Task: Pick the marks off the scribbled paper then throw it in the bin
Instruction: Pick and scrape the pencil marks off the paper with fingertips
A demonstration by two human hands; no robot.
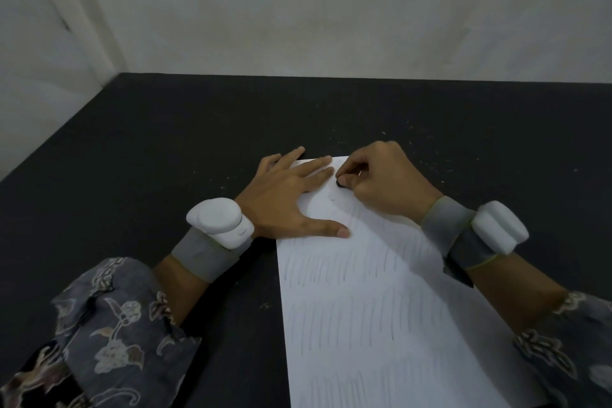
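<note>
A white sheet of paper covered with rows of faint pencil strokes lies on the black table. My left hand lies flat with spread fingers on the sheet's far left corner, thumb stretched along the paper. My right hand is curled at the sheet's far edge and pinches a small dark eraser against the paper. A patch near the eraser looks free of strokes. No bin is in view.
Small light crumbs are scattered over the table around the far right of the sheet. A pale wall stands behind the table's far edge. Both wrists carry grey bands with white devices.
</note>
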